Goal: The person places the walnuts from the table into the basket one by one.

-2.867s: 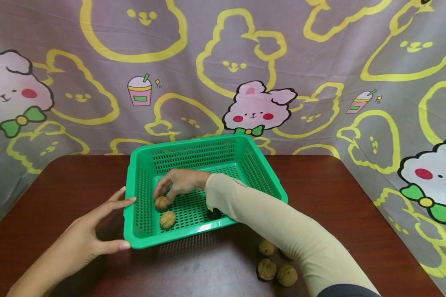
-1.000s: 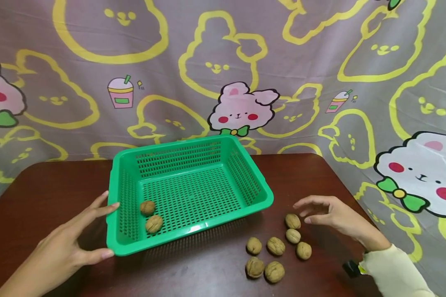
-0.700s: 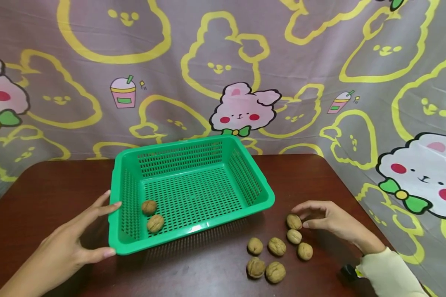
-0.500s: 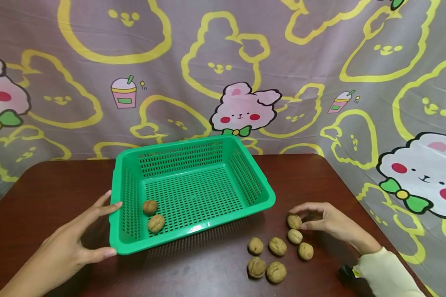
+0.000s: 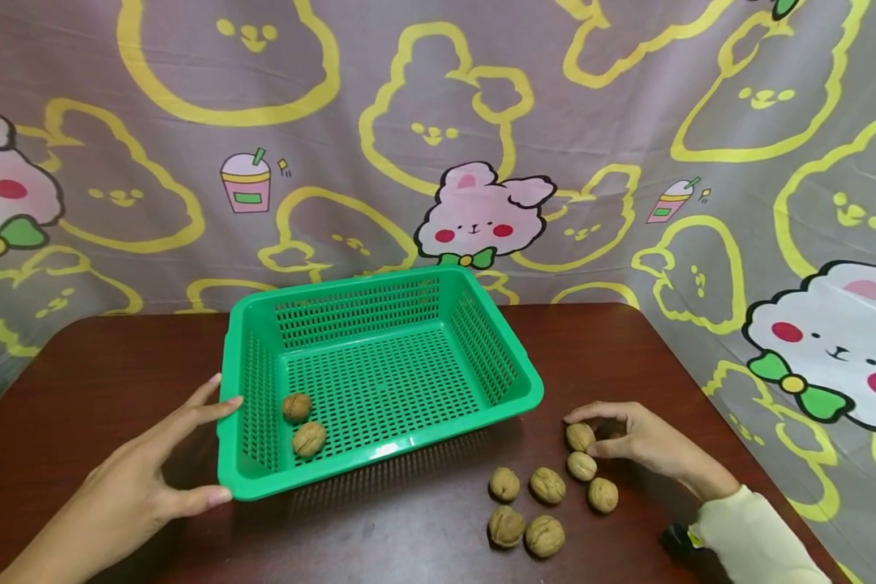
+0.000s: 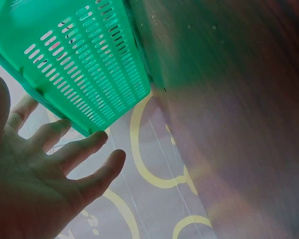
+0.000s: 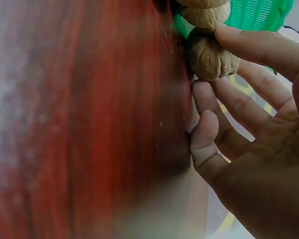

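A green plastic basket [image 5: 387, 457] with slotted sides stands on the dark wooden table. Two walnuts [image 5: 309, 439] lie at its left end. My left hand [image 5: 135, 462] rests spread against the basket's left rim, thumb at the near corner and fingers fairly straight; the left wrist view shows the fingertips [image 6: 98, 138] along the rim. To the right of the basket, my right hand [image 5: 646, 442] pinches a walnut [image 5: 580, 437] between thumb and fingers. In the right wrist view this walnut [image 7: 212, 57] sits between thumb and fingertips, close to the table surface.
Several more walnuts [image 5: 547, 485] lie loosely grouped on the table [image 5: 380, 535], in front of and beside the right hand. A small black object [image 5: 677, 538] is at the right wrist by the pale sleeve [image 5: 755, 539]. A cartoon-printed curtain [image 5: 380, 162] hangs behind the table.
My right hand has left the walnuts inside the basket and moved right to the loose ones, its fingers closing around one. The left hand keeps its place at the rim.
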{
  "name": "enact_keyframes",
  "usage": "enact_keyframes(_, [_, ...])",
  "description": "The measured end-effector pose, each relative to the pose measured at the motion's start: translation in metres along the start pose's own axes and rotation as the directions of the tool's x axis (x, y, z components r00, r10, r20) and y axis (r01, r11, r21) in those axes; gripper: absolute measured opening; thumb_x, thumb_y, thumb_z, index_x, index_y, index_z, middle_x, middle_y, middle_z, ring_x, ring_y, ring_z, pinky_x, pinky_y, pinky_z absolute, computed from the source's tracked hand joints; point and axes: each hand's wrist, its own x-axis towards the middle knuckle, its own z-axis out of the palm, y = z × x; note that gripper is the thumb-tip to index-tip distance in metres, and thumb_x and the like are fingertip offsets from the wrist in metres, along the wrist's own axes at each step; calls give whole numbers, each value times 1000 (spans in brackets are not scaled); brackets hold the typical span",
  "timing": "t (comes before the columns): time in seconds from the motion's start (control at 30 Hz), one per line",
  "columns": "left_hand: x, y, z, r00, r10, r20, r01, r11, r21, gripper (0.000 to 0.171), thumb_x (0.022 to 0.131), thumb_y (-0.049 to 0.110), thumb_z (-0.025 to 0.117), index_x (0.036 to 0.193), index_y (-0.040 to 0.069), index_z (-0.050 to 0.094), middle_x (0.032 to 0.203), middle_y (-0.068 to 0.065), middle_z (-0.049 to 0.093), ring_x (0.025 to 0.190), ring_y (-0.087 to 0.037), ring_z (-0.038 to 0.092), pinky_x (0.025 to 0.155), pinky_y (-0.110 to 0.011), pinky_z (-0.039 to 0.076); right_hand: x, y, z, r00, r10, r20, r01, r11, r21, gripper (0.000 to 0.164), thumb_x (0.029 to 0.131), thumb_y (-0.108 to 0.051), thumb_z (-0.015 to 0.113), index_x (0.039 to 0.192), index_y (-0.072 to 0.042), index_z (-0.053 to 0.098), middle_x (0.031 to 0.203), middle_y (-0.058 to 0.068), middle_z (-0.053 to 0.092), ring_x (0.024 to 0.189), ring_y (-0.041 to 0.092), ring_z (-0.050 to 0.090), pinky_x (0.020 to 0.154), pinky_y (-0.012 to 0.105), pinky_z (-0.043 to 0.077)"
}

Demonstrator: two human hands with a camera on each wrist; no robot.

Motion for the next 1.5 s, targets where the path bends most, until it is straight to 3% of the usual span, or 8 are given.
enact_keyframes(0.33, [1,2,-2,1000,6,-1,-6,1000,16,100,71,35,95,157,33,45,176,5,22,126,-46,55,67,-27,48,0,-1,3,998,-24,-51,22,999,-39,35,95,-7,73,130,-7,71,132,22,68,104,3,65,80,26,56])
enact_keyframes(0.47, [1,2,-1,1000,9,-9,-9,1000,20,99,71,36,95,157,34,46,175,7,22,128,-41,54,68,-28,49,0,-3,3,998,-13,-61,11,999,-47,33,96,-9,72,129,-7,71,130,19,69,101,6,66,78,27,57])
enact_keyframes(0.63, [0,1,-1,1000,15,-16,-15,1000,21,99,71,36,95,157,35,45,175,8,22,133,-35,53,71,-39,53,1,-5,4,997,47,-59,-51,996,-69,36,96,-14,74,131,-9,70,125,13,70,99,9,67,79,27,57])
enact_keyframes(1.07, [0,5,-2,1000,1,0,-1,1000,3,100,72,35,94,158,33,44,176,4,20,129,-50,53,71,-55,53,2,-10,4,996,68,-59,-72,995,-65,39,94,-11,74,132,-8,69,131,19,67,97,9,66,77,26,56])
enact_keyframes(1.13, [0,4,-2,1000,10,-11,-10,1000,1,100,72,35,94,158,34,44,176,6,20,139,-32,51,73,-55,53,2,-13,2,995,62,-73,-67,995,-67,39,95,-11,75,132,-7,69,132,19,67,101,7,66,79,26,56])
enact_keyframes(1.27, [0,3,-2,1000,13,-17,-13,1000,17,99,72,36,94,157,35,45,175,9,21,138,-27,52,72,-43,53,1,-22,-4,994,42,-104,-50,996,-76,39,95,-14,75,133,-8,69,137,17,67,113,0,63,85,25,56])
enact_keyframes(1.37, [1,5,-3,1000,-1,1,1,1000,23,100,72,37,94,158,34,44,176,6,21,130,-45,55,70,-36,51,2,-32,-9,992,28,-124,-38,996,-78,39,96,-15,75,133,-9,69,137,14,68,117,-2,62,86,26,57])
enact_keyframes(1.5, [1,7,-4,1000,-14,17,14,1000,11,100,72,36,94,158,34,43,176,4,20,131,-49,53,72,-41,53,4,-45,-16,991,14,-135,-23,998,-66,39,97,-15,74,135,-10,69,135,11,70,117,-1,64,87,27,58])
